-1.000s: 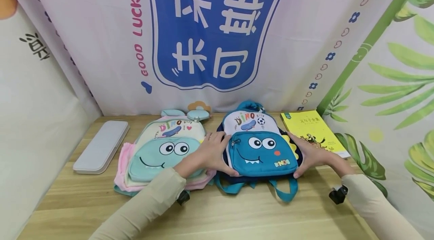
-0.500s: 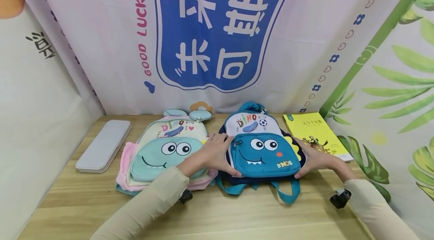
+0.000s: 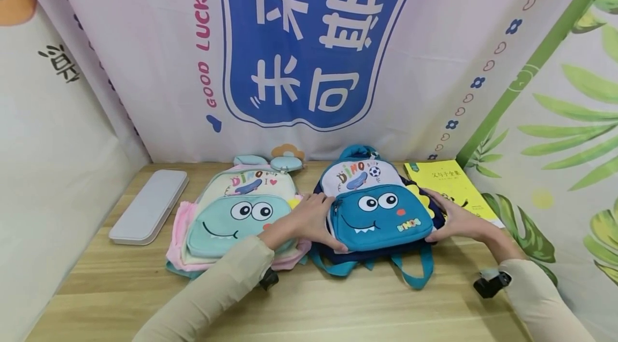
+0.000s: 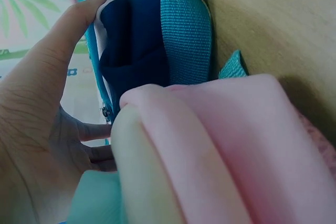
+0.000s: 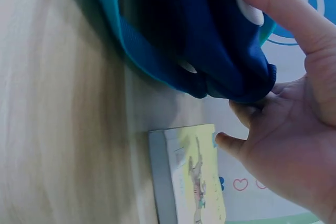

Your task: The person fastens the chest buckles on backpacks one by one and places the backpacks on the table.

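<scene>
A blue dinosaur backpack (image 3: 381, 217) lies on the wooden table, its front pocket with printed eyes and a toothy smile facing up. At its left side my left hand (image 3: 314, 222) holds it, the thumb on the lower corner and the fingers further up the edge. My right hand (image 3: 457, 219) grips the opposite side, beside the yellow spikes. In the right wrist view, the right thumb (image 5: 286, 9) presses on the bag's navy side (image 5: 210, 40). A mint and pink dinosaur backpack (image 3: 224, 226) lies just left, partly behind my left forearm.
A white case (image 3: 148, 206) lies at the table's left. To the right of the blue backpack is a yellow book (image 3: 446, 181). A printed curtain (image 3: 386, 138) hangs along the table's back edge. Teal straps (image 3: 417, 277) trail in front of the blue backpack.
The blue backpack's right side has shifted slightly right and its front pocket now slants more, with my right hand moving along. My left hand keeps its place at the left side. The view has shifted slightly.
</scene>
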### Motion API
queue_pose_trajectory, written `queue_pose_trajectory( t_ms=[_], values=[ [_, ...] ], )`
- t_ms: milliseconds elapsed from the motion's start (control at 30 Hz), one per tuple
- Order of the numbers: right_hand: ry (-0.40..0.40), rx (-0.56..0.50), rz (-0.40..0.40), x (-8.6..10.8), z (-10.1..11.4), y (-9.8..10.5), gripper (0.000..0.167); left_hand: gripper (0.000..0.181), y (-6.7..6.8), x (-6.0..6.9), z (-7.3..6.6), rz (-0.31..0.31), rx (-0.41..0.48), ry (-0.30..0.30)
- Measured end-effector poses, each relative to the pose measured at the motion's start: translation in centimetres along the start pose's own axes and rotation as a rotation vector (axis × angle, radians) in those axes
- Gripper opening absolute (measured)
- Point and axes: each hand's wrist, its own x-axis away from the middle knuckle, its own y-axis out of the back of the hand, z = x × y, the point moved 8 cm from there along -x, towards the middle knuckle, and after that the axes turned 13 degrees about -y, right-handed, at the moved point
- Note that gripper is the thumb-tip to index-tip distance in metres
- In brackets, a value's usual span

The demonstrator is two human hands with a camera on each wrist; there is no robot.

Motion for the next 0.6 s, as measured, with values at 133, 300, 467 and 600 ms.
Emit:
queue_pose_trajectory(
  t_ms=[133,300,467,600],
  values=[
    [0.023,-0.011,-0.019,0.4,0.8,0.6,0.116,0.126,0.0,0.1,-0.2,0.009,0.024,0.004],
    [0.057,-0.016,-0.039,0.8,1.8,1.4,0.11,0.126,-0.2,0.0,-0.3,0.018,0.031,0.005],
    [0.088,-0.038,-0.059,1.0,2.9,2.1,0.108,0.126,-0.3,-0.1,-0.4,0.022,0.048,0.005],
    [0.112,-0.038,-0.081,1.3,3.9,2.7,0.106,0.124,-0.2,-0.1,-0.5,0.021,0.068,0.008]
  ],
)
